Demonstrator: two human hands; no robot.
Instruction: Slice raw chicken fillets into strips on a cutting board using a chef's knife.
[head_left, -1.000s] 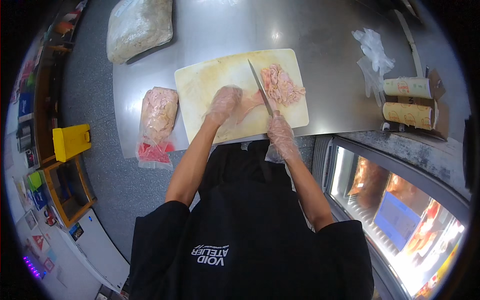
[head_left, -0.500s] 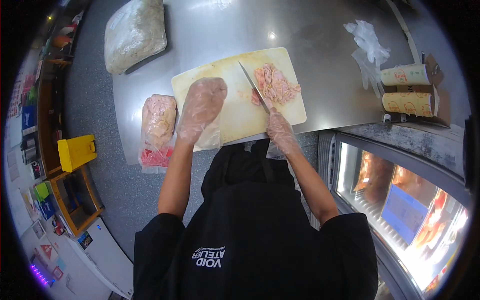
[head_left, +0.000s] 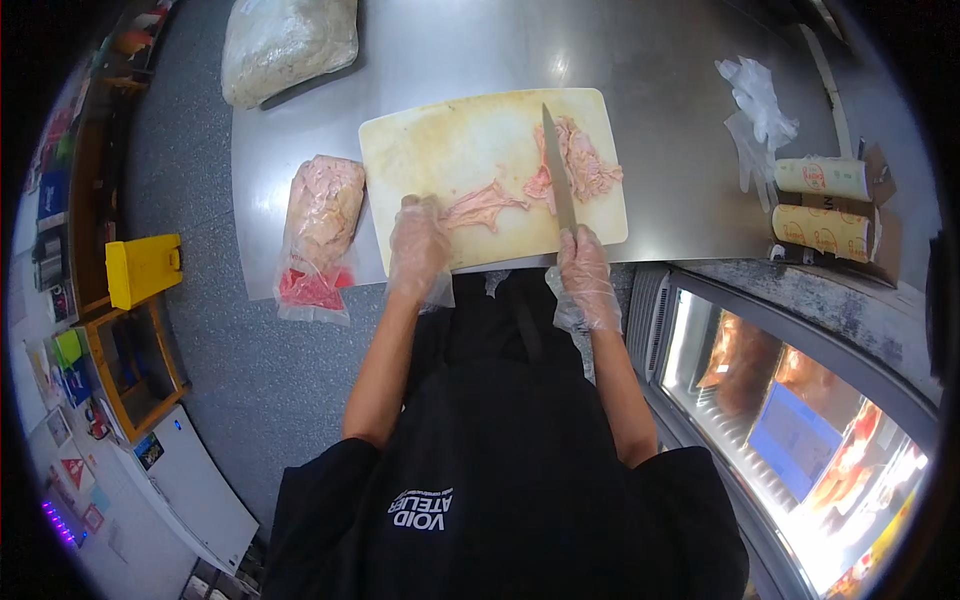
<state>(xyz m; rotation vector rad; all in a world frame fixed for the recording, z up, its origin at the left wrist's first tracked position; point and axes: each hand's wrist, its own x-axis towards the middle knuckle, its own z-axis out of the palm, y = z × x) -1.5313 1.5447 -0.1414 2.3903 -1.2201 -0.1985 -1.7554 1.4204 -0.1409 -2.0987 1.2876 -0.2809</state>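
Observation:
My gloved left hand (head_left: pixel 418 245) is closed at the near left of a cutting board (head_left: pixel 420 140), on the end of a pale pink strip of raw meat (head_left: pixel 485 206). The strip lies stretched across the board toward the right. My gloved right hand (head_left: pixel 583 262) grips a knife (head_left: pixel 557 165), its handle mostly hidden by the fingers. The long blade points away from me and lies over the left part of a pile of cut raw meat (head_left: pixel 590 165). Both gloves are clear plastic.
Left of the board, a bag of raw meat (head_left: pixel 328 205) rests on the steel table (head_left: pixel 660 130). A large wrapped bag (head_left: pixel 290 50) sits at the far left. White gloves (head_left: pixel 760 105) and two paper rolls (head_left: pixel 820 178) lie right, beyond a lit display fridge (head_left: pixel 800 430).
My left hand has come down and closed on a meat strip, which now lies stretched on the board. The knife has shifted right, its blade now over the pile and more upright in view.

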